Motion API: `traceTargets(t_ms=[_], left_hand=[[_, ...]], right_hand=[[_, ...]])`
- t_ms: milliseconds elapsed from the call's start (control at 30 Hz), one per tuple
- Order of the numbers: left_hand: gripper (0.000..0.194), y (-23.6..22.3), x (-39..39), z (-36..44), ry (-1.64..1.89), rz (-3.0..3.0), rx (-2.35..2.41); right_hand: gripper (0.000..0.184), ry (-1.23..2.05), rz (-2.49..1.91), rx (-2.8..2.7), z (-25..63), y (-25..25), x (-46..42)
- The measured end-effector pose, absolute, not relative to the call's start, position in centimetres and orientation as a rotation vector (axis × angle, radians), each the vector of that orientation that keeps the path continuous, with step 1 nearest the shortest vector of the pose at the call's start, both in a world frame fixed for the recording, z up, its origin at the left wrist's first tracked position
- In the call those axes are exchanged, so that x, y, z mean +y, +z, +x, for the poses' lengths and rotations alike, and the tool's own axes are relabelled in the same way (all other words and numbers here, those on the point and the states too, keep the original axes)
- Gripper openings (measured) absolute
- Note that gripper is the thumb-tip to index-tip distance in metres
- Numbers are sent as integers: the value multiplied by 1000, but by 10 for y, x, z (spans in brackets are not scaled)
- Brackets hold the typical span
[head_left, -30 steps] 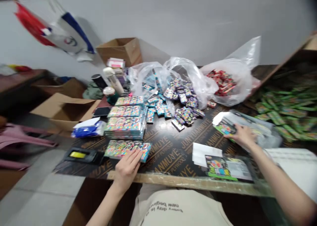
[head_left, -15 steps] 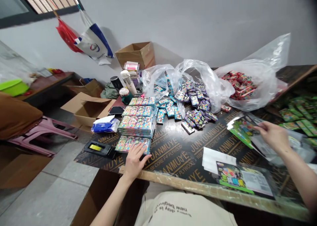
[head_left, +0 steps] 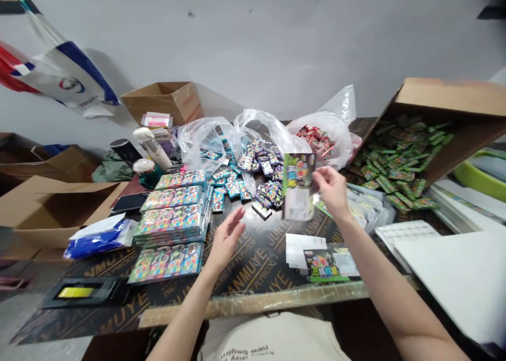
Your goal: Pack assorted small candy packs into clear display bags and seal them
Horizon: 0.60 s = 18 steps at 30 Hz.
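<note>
My right hand (head_left: 332, 192) pinches the edge of a printed plastic pouch (head_left: 299, 187), held upright above the table; its front has colourful balls and a pale lower panel. Over the dark board, my left hand (head_left: 227, 240) is raised with fingers apart and nothing in it. To its left lie filled packs (head_left: 166, 261) in a flat row, with a taller stack of similar packs (head_left: 169, 213) behind. Below the right hand are folded white papers (head_left: 302, 247) and another printed pouch (head_left: 326, 263). More clear pouches (head_left: 367, 208) lie beyond my right wrist.
Plastic bags hold blue sachets (head_left: 231, 182), purple sachets (head_left: 269, 163) and red sachets (head_left: 316, 139). A tipped carton (head_left: 450, 100) spills green sachets (head_left: 403, 161) at right. At left are a tape-cutter-like black tray (head_left: 85, 292), wipes (head_left: 100, 237), a phone (head_left: 129, 203) and bottles (head_left: 152, 147).
My right hand has lifted a pouch off the pile at right and brought it inward, upright. My left hand has left the front packs and moved right. The view has turned right.
</note>
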<state>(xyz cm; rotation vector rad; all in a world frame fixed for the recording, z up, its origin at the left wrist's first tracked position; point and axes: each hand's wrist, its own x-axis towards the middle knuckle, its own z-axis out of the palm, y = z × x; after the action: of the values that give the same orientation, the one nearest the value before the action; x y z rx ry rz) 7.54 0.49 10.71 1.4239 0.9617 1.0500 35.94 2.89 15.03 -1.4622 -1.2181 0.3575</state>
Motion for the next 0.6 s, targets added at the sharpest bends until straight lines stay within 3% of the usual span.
traceTargets(t_ms=[67,167,233,400,600], left_hand=[[65,110,1,88,993,1163,779],[76,113,-11,109,887,899,666],[74,113,-18,116,861,798,658],[60,102,-26,104,769,706,604],[50,88,-32,91,726,663,521]], right_hand=[[23,853,-1281,-1195,319,139,12],[25,1129,-1239,-1118,264,115,-8],[28,953,-1349,-1101,244,104,-16],[63,242,-1416,-1266,250,104,-20],[46,17,-1342,-1498,264,120,-22]])
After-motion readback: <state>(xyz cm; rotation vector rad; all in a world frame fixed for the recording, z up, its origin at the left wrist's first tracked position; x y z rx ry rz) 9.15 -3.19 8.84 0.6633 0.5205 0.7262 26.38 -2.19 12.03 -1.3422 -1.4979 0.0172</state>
